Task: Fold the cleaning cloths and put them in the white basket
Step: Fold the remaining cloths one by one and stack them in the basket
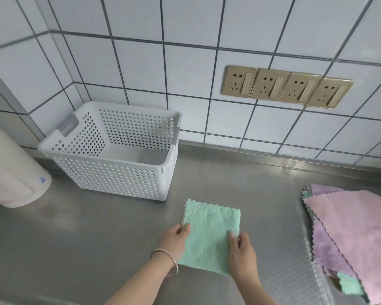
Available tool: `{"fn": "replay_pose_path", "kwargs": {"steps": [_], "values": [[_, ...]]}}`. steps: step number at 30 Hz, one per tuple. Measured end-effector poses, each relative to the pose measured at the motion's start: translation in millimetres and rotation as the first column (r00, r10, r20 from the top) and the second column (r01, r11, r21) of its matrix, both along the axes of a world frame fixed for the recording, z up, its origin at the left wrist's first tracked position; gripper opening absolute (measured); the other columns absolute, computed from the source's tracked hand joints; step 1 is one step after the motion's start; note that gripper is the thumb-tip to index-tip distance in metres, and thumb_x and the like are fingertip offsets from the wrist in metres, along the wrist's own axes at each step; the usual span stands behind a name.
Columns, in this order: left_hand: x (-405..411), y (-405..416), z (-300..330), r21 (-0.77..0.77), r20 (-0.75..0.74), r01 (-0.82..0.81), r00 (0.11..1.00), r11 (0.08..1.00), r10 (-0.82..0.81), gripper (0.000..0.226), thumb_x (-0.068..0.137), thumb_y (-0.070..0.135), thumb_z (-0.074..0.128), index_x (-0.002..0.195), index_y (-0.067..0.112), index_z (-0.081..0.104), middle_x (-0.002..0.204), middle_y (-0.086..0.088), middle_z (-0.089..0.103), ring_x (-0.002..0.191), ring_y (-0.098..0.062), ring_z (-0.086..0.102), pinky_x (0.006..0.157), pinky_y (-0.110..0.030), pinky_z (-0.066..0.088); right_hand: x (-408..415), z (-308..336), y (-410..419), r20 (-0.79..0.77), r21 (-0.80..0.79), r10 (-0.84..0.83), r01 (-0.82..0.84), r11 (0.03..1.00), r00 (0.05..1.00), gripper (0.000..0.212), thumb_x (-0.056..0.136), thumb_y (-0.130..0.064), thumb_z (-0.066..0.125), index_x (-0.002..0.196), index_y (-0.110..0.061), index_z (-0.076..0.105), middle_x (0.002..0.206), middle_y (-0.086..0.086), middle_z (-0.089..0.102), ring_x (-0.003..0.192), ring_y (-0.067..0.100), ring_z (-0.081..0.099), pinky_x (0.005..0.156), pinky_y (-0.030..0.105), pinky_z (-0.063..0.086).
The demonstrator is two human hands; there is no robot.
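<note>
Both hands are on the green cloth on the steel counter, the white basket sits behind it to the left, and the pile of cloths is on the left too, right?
Not quite: the head view shows the pile of cloths on the right, not the left. The rest holds.

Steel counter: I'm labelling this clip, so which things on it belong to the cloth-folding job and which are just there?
Belongs to the job:
green microfibre cloth, gripped by left hand and right hand
pile of pink, purple and green cloths
white perforated plastic basket

Just there:
cream paper roll
four gold wall sockets
</note>
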State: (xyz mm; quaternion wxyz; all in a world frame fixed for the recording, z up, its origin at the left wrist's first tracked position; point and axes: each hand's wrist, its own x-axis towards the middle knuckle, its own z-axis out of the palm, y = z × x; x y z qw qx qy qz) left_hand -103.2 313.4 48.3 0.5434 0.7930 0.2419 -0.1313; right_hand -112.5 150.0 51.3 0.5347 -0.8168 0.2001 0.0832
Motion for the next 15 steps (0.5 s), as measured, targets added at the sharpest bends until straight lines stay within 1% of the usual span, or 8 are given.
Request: {"fn": "replay_pose_path", "kwargs": {"steps": [2,4,5,7,10,12,14,15], "values": [[-1.1,0.5,18.2,0.253,0.116,0.039,0.991,0.967,-0.07,0.042,0.096,0.035,0.043,0.059,0.018,0.03,0.054,-0.002,0.037,0.055,-0.021,0.037,0.058,-0.032,0.023,2.5,16.7,2.6,0.072,0.006,0.012,-0.013,1.0,0.997,0.034,0.097,-0.026,0.043,0.069,-0.01,0.035,0.064,0.003,0.04,0.056,0.016,0.036,0.052,0.03,0.028],[-1.0,5.4,38.0,0.374,0.194,0.041,0.974,0.927,-0.121,0.043,0.097,0.036,0.04,0.059,0.019,0.028,0.058,-0.01,0.045,0.065,-0.032,0.046,0.059,-0.035,0.023,7.7,32.9,6.9,0.13,0.012,0.023,-0.025,1.0,0.991,0.033,0.098,-0.025,0.043,0.069,-0.01,0.035,0.062,0.002,0.038,0.055,0.015,0.035,0.051,0.029,0.029],[-0.9,10.2,46.7,0.398,0.233,0.031,0.963,0.917,-0.133,0.043,0.097,0.037,0.039,0.058,0.02,0.028,0.057,-0.009,0.045,0.069,-0.035,0.049,0.059,-0.035,0.022,11.4,41.0,10.7,0.154,0.016,0.034,-0.036,0.999,0.988,0.033,0.098,-0.025,0.042,0.069,-0.009,0.035,0.063,0.002,0.038,0.056,0.015,0.035,0.052,0.029,0.029],[0.9,22.6,65.0,0.41,0.307,0.002,0.941,0.912,-0.14,0.043,0.097,0.037,0.038,0.059,0.022,0.027,0.052,-0.001,0.037,0.067,-0.035,0.049,0.057,-0.035,0.022,19.7,57.7,22.4,0.198,0.017,0.061,-0.066,0.998,0.978,0.033,0.098,-0.025,0.042,0.07,-0.008,0.035,0.064,0.002,0.038,0.057,0.015,0.035,0.052,0.028,0.029],[8.8,45.8,89.5,0.394,0.407,-0.063,0.906,0.917,-0.113,0.041,0.096,0.037,0.04,0.06,0.023,0.028,0.051,0.004,0.035,0.051,-0.021,0.038,0.053,-0.033,0.023,35.3,83.1,45.3,0.26,0.036,0.088,-0.101,0.994,0.962,0.034,0.098,-0.028,0.042,0.075,-0.003,0.039,0.067,0.004,0.039,0.06,0.017,0.036,0.053,0.029,0.029],[18.4,67.2,104.4,0.4,0.488,-0.12,0.867,0.908,-0.101,0.039,0.096,0.037,0.039,0.061,0.025,0.03,0.05,0.006,0.036,0.046,-0.012,0.035,0.051,-0.032,0.023,48.7,100.7,66.3,0.299,0.061,0.092,-0.115,0.991,0.95,0.035,0.097,-0.03,0.042,0.082,0.002,0.042,0.07,0.005,0.042,0.063,0.018,0.038,0.055,0.031,0.031],[30.4,91.8,120.6,0.424,0.564,-0.186,0.82,0.886,-0.098,0.032,0.096,0.037,0.037,0.066,0.026,0.037,0.05,0.007,0.038,0.047,-0.012,0.039,0.052,-0.033,0.024,63.5,118.2,92.7,0.328,0.084,0.092,-0.126,0.988,0.94,0.034,0.097,-0.032,0.042,0.082,-0.002,0.042,0.07,0.005,0.043,0.063,0.018,0.04,0.056,0.031,0.033],[37.7,105.3,128.0,0.428,0.599,-0.221,0.796,0.876,-0.091,0.028,0.096,0.037,0.037,0.073,0.023,0.044,0.052,0.007,0.041,0.049,-0.015,0.042,0.052,-0.033,0.026,71.2,125.8,107.2,0.343,0.1,0.089,-0.13,0.986,0.935,0.033,0.097,-0.033,0.042,0.079,-0.005,0.042,0.069,0.004,0.043,0.063,0.018,0.04,0.056,0.031,0.033]]}}
